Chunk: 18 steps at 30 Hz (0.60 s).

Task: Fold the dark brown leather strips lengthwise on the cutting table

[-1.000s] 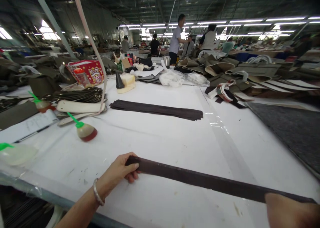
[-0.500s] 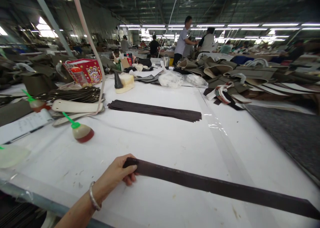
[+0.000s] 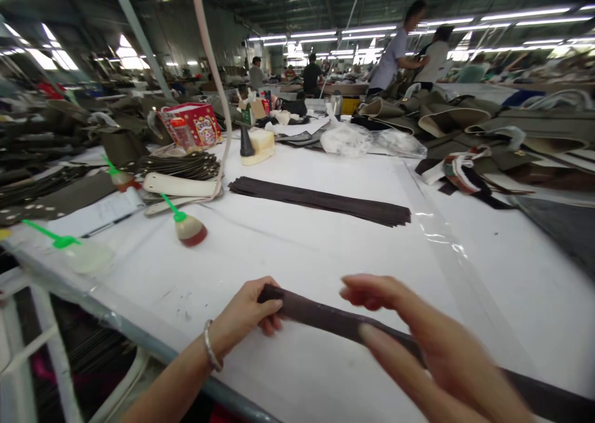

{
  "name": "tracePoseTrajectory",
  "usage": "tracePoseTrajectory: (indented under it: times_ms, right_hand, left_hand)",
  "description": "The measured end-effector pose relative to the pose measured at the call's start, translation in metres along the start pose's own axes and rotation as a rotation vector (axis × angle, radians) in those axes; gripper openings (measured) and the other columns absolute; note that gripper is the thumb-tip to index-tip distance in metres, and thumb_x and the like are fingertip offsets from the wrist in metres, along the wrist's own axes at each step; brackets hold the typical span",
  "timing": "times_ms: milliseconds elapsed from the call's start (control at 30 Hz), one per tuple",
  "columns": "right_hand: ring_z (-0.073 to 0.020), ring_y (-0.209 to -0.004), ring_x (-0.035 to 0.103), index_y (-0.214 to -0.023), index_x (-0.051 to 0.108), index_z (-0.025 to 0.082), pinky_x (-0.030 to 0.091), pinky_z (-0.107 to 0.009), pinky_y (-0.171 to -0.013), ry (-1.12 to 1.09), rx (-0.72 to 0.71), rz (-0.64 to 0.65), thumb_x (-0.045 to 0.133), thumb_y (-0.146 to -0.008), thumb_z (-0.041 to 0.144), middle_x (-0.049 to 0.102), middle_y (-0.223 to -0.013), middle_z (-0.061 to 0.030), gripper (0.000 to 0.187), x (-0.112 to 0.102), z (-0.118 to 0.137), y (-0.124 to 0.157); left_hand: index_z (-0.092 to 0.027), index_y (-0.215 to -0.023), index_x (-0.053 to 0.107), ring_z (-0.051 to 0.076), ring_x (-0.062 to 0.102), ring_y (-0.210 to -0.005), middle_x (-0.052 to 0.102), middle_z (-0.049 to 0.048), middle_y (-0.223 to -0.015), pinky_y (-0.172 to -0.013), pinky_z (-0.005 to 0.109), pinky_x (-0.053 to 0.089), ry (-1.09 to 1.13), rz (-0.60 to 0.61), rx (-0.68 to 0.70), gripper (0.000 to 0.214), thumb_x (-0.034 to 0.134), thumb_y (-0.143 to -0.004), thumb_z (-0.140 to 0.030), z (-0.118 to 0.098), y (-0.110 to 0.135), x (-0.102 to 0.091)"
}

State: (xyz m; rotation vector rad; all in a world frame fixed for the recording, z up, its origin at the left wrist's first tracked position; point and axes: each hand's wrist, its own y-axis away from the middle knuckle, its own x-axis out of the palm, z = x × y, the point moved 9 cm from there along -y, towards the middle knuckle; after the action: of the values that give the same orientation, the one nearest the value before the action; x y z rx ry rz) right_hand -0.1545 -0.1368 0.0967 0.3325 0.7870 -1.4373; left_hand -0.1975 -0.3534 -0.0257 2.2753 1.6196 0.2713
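Observation:
A long dark brown leather-like strip runs to the right across the white table. My left hand, with a bangle at its wrist, pinches the strip's left end between thumb and fingers. Over the strip's middle hovers my right hand, slightly blurred, its thumb and fingers spread apart on either side of the strip. Whether the thumb touches the strip I cannot tell. Part of the strip is hidden behind this hand. Farther back lies a stack of similar dark strips.
Squeeze bottles with green spouts, one holding reddish liquid, stand at the left. Behind them are white straps and a red bag. A yellowish block and clear plastic lie at the back. Other people work beyond.
My right hand has come into view from the lower right, over the strip. My left hand still pinches the strip's end. The view has turned left, so the scene sits farther right.

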Motion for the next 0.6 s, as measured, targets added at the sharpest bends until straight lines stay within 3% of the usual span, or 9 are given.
tracePoseTrajectory:
  times_ms: [100,233,333,400,467,500,533,600]
  right_hand:
    - [-0.0253,-0.111,0.053,-0.126,0.054,0.024,0.043,-0.041,-0.094,0.020,-0.133,0.300,0.051,-0.088,0.027,0.059,-0.121,-0.0074,0.038,0.072,0.023,-0.031]
    - [-0.0236,-0.097,0.058,-0.115,0.059,0.021,0.040,-0.039,-0.087,0.095,-0.060,0.505,0.053,-0.083,0.017,0.066,-0.104,-0.0059,0.033,0.135,0.012,-0.049]
    - [-0.0201,-0.083,0.058,-0.093,0.062,0.022,0.037,-0.033,-0.077,0.109,-0.012,0.534,0.053,-0.081,0.013,0.066,-0.086,-0.0009,0.017,0.154,0.001,-0.051]
    - [-0.0197,-0.084,0.056,-0.086,0.060,0.021,0.033,-0.034,-0.078,0.151,-0.043,0.506,0.053,-0.080,0.010,0.065,-0.085,0.0002,0.014,0.157,0.001,-0.051]
    - [-0.0206,-0.087,0.055,-0.086,0.059,0.021,0.030,-0.035,-0.079,0.194,-0.077,0.484,0.054,-0.080,0.008,0.064,-0.087,0.0004,0.015,0.159,0.002,-0.052]
    - [-0.0212,-0.088,0.054,-0.087,0.059,0.021,0.030,-0.036,-0.078,0.205,-0.087,0.481,0.055,-0.080,0.008,0.063,-0.088,0.0004,0.016,0.160,0.003,-0.053]
    - [-0.0216,-0.089,0.054,-0.088,0.059,0.022,0.029,-0.036,-0.078,0.208,-0.093,0.481,0.056,-0.079,0.008,0.063,-0.089,0.0004,0.017,0.161,0.004,-0.053]
    - [-0.0218,-0.089,0.053,-0.090,0.059,0.023,0.029,-0.035,-0.077,0.205,-0.097,0.485,0.057,-0.080,0.009,0.063,-0.090,0.0003,0.017,0.164,0.005,-0.055]
  left_hand:
    - [-0.016,-0.082,0.050,0.012,0.055,-0.043,0.063,0.0027,-0.056,-0.043,0.021,0.043,0.010,-0.013,0.018,0.029,0.063,-0.071,-0.040,0.000,0.001,0.002]
    - [-0.016,-0.085,0.051,0.012,0.053,-0.043,0.061,0.0018,-0.056,-0.044,0.022,0.042,-0.010,-0.030,0.031,0.026,0.060,-0.073,-0.038,0.001,0.004,0.002]
    - [-0.017,-0.088,0.051,0.013,0.051,-0.045,0.059,0.0002,-0.059,-0.042,0.023,0.041,-0.049,-0.084,0.020,0.020,0.057,-0.075,-0.031,0.002,0.011,-0.008]
    - [-0.018,-0.097,0.052,0.015,0.055,-0.055,0.062,0.0017,-0.073,-0.049,0.026,0.045,-0.198,-0.249,0.065,0.022,0.058,-0.077,-0.026,-0.003,0.023,-0.026]
    - [-0.020,-0.110,0.051,0.019,0.060,-0.077,0.062,0.0058,-0.095,-0.069,0.033,0.051,-0.482,-0.475,0.223,0.029,0.055,-0.082,-0.021,-0.023,0.042,-0.044]
    - [-0.021,-0.116,0.051,0.022,0.059,-0.089,0.061,0.0075,-0.106,-0.080,0.037,0.050,-0.647,-0.533,0.340,0.031,0.051,-0.085,-0.018,-0.034,0.051,-0.043]
    - [-0.022,-0.119,0.050,0.023,0.057,-0.098,0.059,0.0083,-0.113,-0.087,0.040,0.047,-0.799,-0.526,0.455,0.033,0.047,-0.087,-0.015,-0.041,0.058,-0.036]
    - [-0.023,-0.123,0.051,0.025,0.055,-0.105,0.059,0.0082,-0.117,-0.092,0.044,0.046,-1.009,-0.361,0.610,0.037,0.041,-0.090,-0.010,-0.040,0.062,-0.012]
